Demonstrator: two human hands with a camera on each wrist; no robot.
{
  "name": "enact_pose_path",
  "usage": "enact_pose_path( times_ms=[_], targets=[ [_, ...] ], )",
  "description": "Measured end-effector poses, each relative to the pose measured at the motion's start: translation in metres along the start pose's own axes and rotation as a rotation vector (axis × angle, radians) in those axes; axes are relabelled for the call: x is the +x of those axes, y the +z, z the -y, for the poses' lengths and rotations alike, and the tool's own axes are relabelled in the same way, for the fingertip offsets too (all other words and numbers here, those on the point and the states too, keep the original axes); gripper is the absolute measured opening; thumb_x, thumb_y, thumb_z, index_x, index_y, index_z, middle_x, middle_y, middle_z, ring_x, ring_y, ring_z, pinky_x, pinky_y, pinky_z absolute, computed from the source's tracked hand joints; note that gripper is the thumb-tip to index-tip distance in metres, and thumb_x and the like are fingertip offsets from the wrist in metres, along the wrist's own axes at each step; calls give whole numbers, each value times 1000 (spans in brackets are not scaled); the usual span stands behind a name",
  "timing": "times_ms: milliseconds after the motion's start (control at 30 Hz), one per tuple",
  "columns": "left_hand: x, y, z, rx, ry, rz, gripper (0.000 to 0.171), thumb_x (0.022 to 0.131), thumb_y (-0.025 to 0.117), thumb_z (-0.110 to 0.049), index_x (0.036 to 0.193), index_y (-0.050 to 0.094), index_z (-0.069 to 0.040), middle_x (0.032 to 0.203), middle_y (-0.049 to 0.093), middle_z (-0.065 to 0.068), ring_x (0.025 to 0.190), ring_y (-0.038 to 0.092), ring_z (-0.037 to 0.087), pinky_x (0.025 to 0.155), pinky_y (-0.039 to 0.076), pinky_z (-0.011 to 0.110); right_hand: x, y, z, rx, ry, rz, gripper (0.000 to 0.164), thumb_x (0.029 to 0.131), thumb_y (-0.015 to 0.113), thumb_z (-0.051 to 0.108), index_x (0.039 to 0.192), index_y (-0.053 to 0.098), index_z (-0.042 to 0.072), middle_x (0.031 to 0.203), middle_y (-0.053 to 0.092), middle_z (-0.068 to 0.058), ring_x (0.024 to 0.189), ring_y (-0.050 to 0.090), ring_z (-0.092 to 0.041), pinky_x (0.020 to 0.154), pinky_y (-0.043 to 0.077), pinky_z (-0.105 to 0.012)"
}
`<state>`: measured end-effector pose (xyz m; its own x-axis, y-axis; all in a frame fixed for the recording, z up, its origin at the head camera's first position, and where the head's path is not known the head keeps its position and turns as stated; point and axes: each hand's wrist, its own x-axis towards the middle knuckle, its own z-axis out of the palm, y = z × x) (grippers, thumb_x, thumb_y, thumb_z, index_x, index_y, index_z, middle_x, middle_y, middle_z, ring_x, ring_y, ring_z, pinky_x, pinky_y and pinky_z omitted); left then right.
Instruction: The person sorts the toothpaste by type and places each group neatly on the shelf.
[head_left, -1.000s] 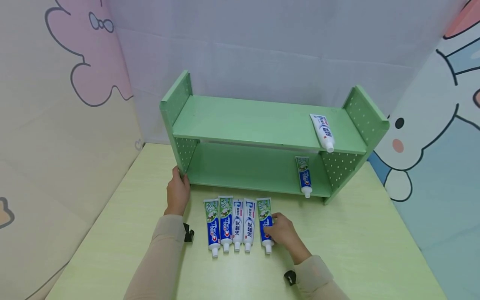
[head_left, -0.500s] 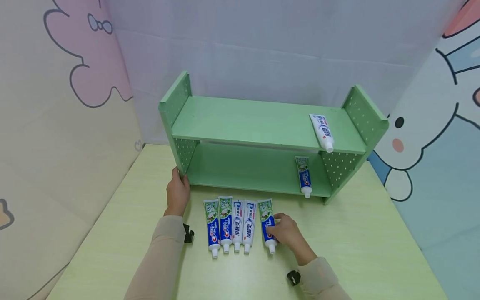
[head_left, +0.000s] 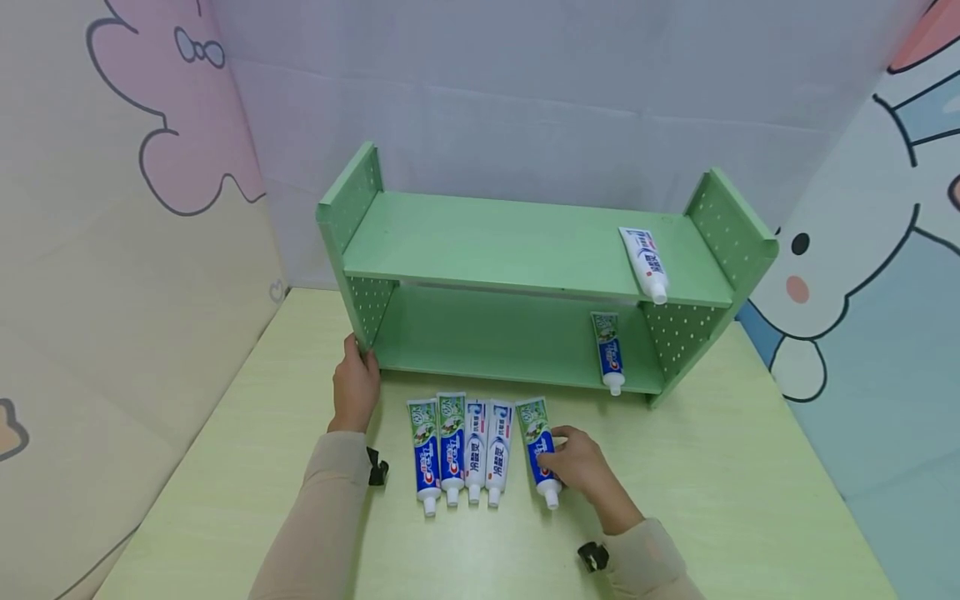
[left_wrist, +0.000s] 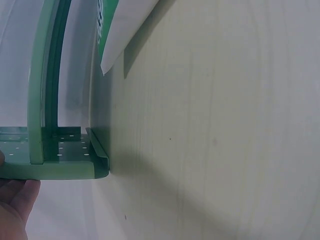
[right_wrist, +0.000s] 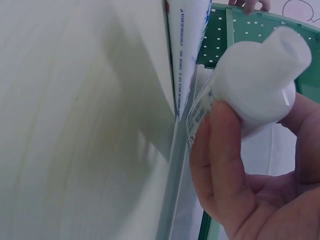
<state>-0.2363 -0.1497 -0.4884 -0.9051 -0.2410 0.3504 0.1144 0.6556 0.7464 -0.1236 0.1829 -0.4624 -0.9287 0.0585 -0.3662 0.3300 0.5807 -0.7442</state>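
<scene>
My left hand (head_left: 356,388) grips the lower front edge of the green shelf's left side panel (head_left: 347,283); in the left wrist view its fingers (left_wrist: 20,202) lie against the panel's outer face. In the head view my right hand (head_left: 585,467) pinches a green-and-blue Crest toothpaste tube (head_left: 537,437), slightly slanted, cap toward me. The right wrist view has that tube's white cap end (right_wrist: 255,80) between thumb and fingers, above the tabletop. To its left lie two white toothpaste tubes (head_left: 498,446) and two more Crest tubes (head_left: 426,450), side by side.
The two-tier green shelf (head_left: 487,242) stands at the back of the pale green table (head_left: 712,500). A white toothpaste tube (head_left: 645,262) lies at the upper tier's right end, a Crest tube (head_left: 608,350) at the lower tier's right. Printed cloth hangs around.
My right hand has drawn the Crest tube a little to the right, away from the row, and its cap end has swung right. The left hand stays on the shelf.
</scene>
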Motion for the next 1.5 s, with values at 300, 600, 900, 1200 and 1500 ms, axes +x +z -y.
enact_pose_path(
  times_ms=[300, 600, 900, 1200, 1500],
  targets=[
    [0, 0, 0, -3, 7, -8, 41, 103, 46, -9, 140, 35, 5, 111, 59, 37, 93, 62, 49, 71, 48, 57, -6, -5, 5, 19, -20, 9, 56, 84, 72, 7, 133, 48, -9, 95, 62, -15, 70, 63, -20, 53, 52, -33],
    [0, 0, 0, -2, 9, -11, 40, 103, 47, -9, 139, 35, 4, 111, 59, 36, 94, 62, 49, 72, 49, 57, -9, -8, 10, 25, -45, 5, 57, 84, 72, 7, 134, 48, -7, 92, 60, -12, 70, 61, -20, 53, 51, -32],
    [0, 1, 1, -7, 11, -5, 40, 103, 47, -9, 139, 35, 4, 111, 59, 36, 94, 62, 49, 72, 49, 57, -14, -13, 18, 46, -69, 5, 57, 84, 72, 5, 134, 49, -6, 91, 61, -12, 71, 62, -20, 57, 53, -34],
    [0, 0, 0, -5, -3, 5, 41, 103, 46, -11, 140, 35, 3, 111, 59, 36, 93, 62, 49, 71, 48, 57, -16, -17, 24, 81, -85, -13, 57, 85, 72, 4, 136, 48, -5, 95, 60, -15, 72, 64, -22, 59, 55, -36],
    [0, 0, 1, -8, -6, 11, 41, 103, 45, -11, 140, 34, 3, 114, 59, 36, 95, 62, 49, 72, 49, 57, -8, -19, 28, 104, -118, -49, 56, 86, 71, 3, 137, 49, -4, 99, 60, -18, 74, 64, -23, 61, 55, -35]
  ],
)
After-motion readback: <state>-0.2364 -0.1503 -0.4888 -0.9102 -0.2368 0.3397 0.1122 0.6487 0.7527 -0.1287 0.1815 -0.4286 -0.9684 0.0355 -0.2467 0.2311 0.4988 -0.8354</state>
